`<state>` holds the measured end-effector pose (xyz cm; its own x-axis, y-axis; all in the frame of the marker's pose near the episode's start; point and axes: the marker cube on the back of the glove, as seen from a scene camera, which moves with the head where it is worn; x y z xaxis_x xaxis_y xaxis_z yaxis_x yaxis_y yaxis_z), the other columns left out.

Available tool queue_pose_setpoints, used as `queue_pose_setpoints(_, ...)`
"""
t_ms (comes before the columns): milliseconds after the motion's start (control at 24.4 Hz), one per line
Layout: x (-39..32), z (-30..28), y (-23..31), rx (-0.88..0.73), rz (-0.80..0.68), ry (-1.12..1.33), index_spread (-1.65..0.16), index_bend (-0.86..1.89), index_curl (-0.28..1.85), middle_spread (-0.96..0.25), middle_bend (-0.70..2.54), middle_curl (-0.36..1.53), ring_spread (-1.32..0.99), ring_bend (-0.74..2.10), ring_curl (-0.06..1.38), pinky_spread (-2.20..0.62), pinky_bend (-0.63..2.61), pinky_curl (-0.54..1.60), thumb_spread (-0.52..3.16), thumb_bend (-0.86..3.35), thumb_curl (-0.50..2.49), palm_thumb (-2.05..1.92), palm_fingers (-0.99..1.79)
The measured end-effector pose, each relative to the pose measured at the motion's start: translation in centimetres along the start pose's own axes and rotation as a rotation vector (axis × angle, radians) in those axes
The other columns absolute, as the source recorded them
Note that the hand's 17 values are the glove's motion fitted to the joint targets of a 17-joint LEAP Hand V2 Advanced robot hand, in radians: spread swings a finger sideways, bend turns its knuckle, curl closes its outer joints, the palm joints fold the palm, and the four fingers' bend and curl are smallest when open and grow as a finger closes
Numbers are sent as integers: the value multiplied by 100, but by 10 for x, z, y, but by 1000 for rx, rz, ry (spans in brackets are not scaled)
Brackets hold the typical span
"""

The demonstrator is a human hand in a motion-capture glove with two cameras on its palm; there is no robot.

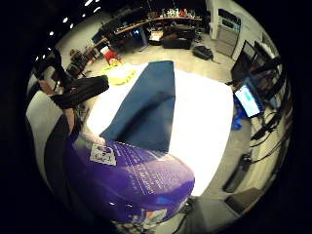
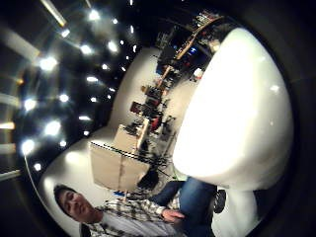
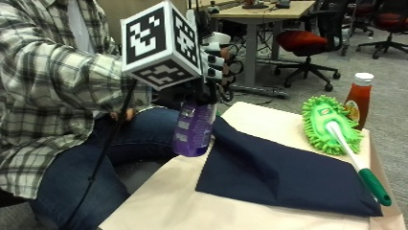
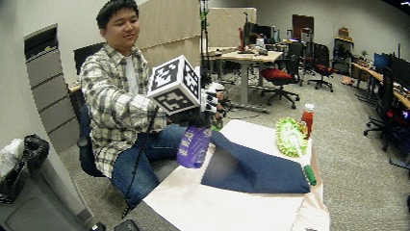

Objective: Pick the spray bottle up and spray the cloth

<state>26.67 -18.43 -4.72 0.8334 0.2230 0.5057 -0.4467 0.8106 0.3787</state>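
1. Filling most of the outside view, a table (image 3: pixel 172 201) with a pale top carries everything else; it also shows white from the little finger side palm view (image 1: pixel 204 126).
2. A dark blue cloth (image 3: pixel 280 172) lies across the table's middle, its edge nearest the person raised in a fold (image 4: pixel 224 142).
3. A green mop (image 3: pixel 328 122) with a white and green handle rests at the cloth's 2 o'clock, its handle running along the cloth's far edge.
4. The purple spray bottle (image 3: pixel 193 127) hangs upright in the air above the table's edge, at the cloth's 10 o'clock, close to the raised fold.
5. The gloved right hand (image 3: pixel 207 88) has its fingers curled round the bottle's neck.
6. A red sauce bottle (image 3: pixel 359 98) stands just behind the mop.
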Motion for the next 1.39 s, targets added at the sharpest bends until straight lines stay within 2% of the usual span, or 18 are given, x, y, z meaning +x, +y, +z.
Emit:
queue_pose_setpoints(246, -17, 10, -9, 96, 24, -303, -30, 18, 58, -19, 52, 53, -23, 56, 48, -13, 39, 40, 13, -3, 80, 108, 124)
queue_pose_setpoints(656, -84, 93, -52, 39, -87, -606, -30, 17, 58, -18, 51, 52, -21, 53, 48, -11, 38, 40, 16, -3, 80, 110, 119)
queue_pose_setpoints(1066, -55, 200, -105, 44, -80, -561, -29, 16, 57, -16, 49, 52, -20, 51, 47, -10, 35, 40, 20, -3, 80, 112, 115)
queue_pose_setpoints(1394, -25, 246, -114, -27, -61, -589, -29, 17, 57, -14, 46, 52, -19, 48, 47, -8, 29, 40, 23, -3, 79, 114, 111)
